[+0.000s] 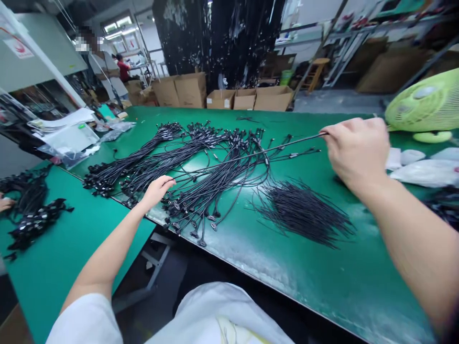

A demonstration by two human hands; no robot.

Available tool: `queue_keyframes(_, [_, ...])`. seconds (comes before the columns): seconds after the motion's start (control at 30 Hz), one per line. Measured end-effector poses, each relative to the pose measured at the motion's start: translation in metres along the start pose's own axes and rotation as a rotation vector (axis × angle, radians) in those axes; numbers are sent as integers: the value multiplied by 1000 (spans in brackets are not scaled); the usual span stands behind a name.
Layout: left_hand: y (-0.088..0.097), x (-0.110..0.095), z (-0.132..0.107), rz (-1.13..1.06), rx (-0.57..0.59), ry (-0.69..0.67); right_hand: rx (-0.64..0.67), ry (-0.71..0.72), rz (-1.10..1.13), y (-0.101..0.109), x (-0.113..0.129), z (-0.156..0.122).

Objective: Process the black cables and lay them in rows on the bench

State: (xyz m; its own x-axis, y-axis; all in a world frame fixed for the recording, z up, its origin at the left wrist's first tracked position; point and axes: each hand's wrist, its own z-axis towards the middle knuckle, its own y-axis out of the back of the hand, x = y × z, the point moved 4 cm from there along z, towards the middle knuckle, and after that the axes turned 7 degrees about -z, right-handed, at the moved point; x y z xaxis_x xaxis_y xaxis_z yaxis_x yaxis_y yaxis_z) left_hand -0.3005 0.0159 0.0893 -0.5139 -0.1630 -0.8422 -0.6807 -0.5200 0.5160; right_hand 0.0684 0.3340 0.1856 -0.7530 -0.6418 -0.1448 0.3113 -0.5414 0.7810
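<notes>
Rumpled white fabric (215, 313) lies closest; the right hand (355, 153) pinches one thin black cable (251, 154) above a tangled bundle of black connector-ended cables (201, 191), the left hand (156, 191) lying open on them.

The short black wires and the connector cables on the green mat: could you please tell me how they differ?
The short black wires lie in one dense, roughly parallel pile, while the connector cables sprawl in long loops. The cables end in small connectors; the short wires show none that I can make out. The wires also look thinner than the cables. Both are black and lie on the green mat.
</notes>
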Motion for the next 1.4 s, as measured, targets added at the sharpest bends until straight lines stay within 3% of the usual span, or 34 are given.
queue_keyframes(0.13, [-26, -4, 7, -141, 151, 63, -48, -18, 4, 25, -29, -33])
queue_keyframes(0.3, [-60, -28, 3, -165, 533, 58, 181, 46, 75, 27, -27, -100])
queue_keyframes(0.4, [-68, -41, 4, -208, 564, 60, 215, 88, 78, 33, -18, -134])
queue_keyframes(0.53, [-86, -63, 3, -595, 485, 173, 188, 83, -13, 43, -15, -163])
queue_keyframes(0.6, [-107, -77, -2, -704, 410, 178, 176, 98, -96, 47, -2, -177])
queue_keyframes(0.7, [-156, -99, -18, -644, 351, 95, 307, 298, 7, 52, 50, -198])
queue_keyframes(0.77, [-190, -112, -32, -583, 450, 64, 447, 415, 139, 55, 82, -204])
queue_keyframes(0.83, [-210, -120, -43, -584, 605, 103, 524, 379, 168, 59, 84, -200])
queue_keyframes(0.9, [-204, -121, -46, -588, 673, 149, 482, 174, 79, 66, 45, -191])
queue_keyframes(0.97, [-178, -115, -41, -487, 656, 126, 344, -125, -80, 80, -21, -191])
queue_keyframes(1.03, [-146, -105, -33, -206, 646, 14, 177, -360, -173, 100, -84, -205])
queue_keyframes(1.1, [-123, -91, -27, 146, 696, -120, 108, -398, -138, 112, -124, -224])
queue_keyframes(1.17, [-110, -79, -18, 354, 657, -276, 161, -309, -67, 112, -138, -242])
queue_keyframes(1.23, [-106, -73, -8, 395, 563, -358, 246, -246, -40, 105, -136, -257])
queue_keyframes(1.3, [-110, -74, -1, 279, 448, -307, 290, -244, -32, 97, -127, -266])
queue_keyframes(1.4, [-130, -91, -7, -110, 336, -85, 319, -229, -60, 89, -102, -271])
